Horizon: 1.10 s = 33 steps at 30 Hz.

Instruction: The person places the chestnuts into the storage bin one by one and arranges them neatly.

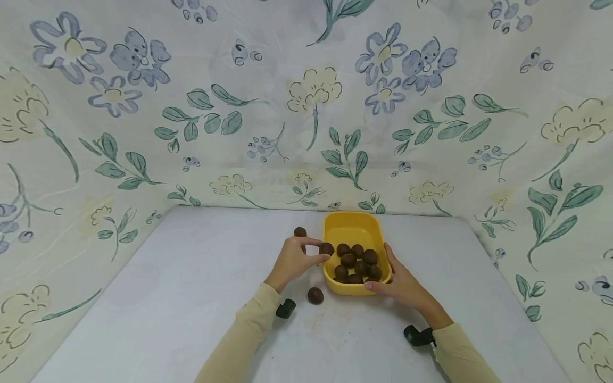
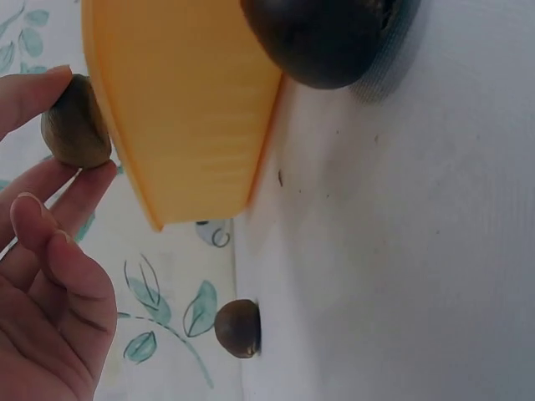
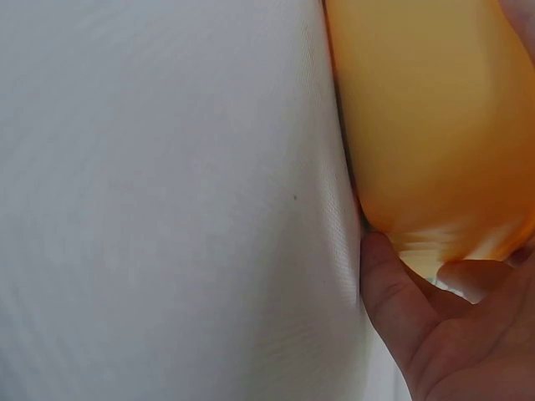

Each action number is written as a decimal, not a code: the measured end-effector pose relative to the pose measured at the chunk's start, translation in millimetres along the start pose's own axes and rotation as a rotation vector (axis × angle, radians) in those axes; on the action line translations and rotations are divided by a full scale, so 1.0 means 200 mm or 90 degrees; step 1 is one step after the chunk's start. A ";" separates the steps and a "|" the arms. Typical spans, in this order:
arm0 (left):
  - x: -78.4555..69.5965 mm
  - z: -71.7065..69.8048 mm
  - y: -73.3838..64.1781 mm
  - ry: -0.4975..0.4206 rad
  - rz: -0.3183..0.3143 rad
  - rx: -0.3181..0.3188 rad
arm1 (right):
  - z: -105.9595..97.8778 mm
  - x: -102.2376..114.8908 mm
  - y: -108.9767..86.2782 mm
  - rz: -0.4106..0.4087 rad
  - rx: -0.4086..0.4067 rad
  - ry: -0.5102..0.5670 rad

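Note:
My left hand (image 1: 293,260) pinches a chestnut (image 1: 326,249) between thumb and fingers at the left rim of a yellow plastic container (image 1: 351,218). In the left wrist view that chestnut (image 2: 77,125) is held just beside the container's wall (image 2: 184,125). Several brown chestnuts (image 1: 348,260) lie inside the container, mostly toward its near half. My right hand (image 1: 402,282) grips the container's near right corner, the thumb at the front rim and the fingers along the right side. In the right wrist view its fingers (image 3: 389,284) touch the container's lower wall (image 3: 426,125).
Two loose chestnuts are on the white table (image 1: 191,298): one (image 1: 315,296) in front of the container's left corner, another (image 1: 300,232) beyond the left hand. A floral cloth (image 1: 268,133) hangs behind and at both sides. Each wrist wears a small black camera (image 1: 286,308).

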State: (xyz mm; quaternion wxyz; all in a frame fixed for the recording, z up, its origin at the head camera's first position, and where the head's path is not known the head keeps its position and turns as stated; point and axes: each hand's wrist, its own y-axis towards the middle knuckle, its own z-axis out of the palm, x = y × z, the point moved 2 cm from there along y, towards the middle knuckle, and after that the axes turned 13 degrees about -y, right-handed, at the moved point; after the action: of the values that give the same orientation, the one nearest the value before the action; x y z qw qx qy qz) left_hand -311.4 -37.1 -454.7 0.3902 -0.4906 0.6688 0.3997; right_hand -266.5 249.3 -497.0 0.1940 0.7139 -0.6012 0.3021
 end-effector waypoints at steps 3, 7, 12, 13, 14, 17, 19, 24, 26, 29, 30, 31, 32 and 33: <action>0.00 0.02 0.00 0.001 -0.003 0.008 | -0.01 0.00 0.00 0.003 -0.001 -0.001; -0.01 0.04 0.00 0.015 0.003 0.014 | 0.00 0.00 0.00 0.007 0.000 -0.009; -0.01 0.06 0.00 0.068 -0.017 0.019 | 0.01 -0.01 0.01 0.003 -0.001 -0.005; -0.01 0.07 0.00 0.083 -0.020 0.022 | 0.02 -0.01 0.01 0.001 -0.001 -0.001; -0.01 0.08 0.00 0.103 -0.017 0.028 | 0.01 -0.01 0.01 0.000 -0.002 -0.001; -0.02 0.10 0.02 0.163 0.012 0.048 | 0.01 -0.01 0.01 -0.005 -0.005 -0.003; -0.03 0.11 0.04 0.209 0.045 0.062 | 0.00 -0.01 0.00 -0.004 -0.008 -0.004; -0.07 0.14 0.09 0.305 0.078 0.097 | -0.01 -0.01 0.00 -0.002 -0.010 -0.002; -0.08 0.15 0.10 0.327 0.067 0.114 | -0.01 -0.01 0.00 -0.001 -0.009 -0.002; -0.09 0.17 0.11 0.342 0.054 0.130 | 0.00 -0.01 0.01 0.005 -0.008 -0.003; -0.09 0.17 0.11 0.344 0.052 0.133 | 0.00 -0.01 0.01 0.007 -0.007 -0.004; -0.09 0.17 0.11 0.345 0.048 0.134 | 0.00 -0.01 0.01 0.008 -0.006 -0.004; -0.09 0.18 0.12 0.344 0.046 0.136 | 0.01 -0.01 0.01 0.010 -0.006 -0.007; -0.09 0.18 0.12 0.346 0.045 0.138 | 0.00 -0.01 0.01 0.009 -0.006 -0.006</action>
State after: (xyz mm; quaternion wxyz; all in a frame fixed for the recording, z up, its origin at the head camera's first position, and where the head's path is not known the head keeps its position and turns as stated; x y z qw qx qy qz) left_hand -325.8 7.1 -447.3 0.2332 -0.5114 0.8042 0.1932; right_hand -268.4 250.1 -499.4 0.1921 0.7100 -0.6088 0.2973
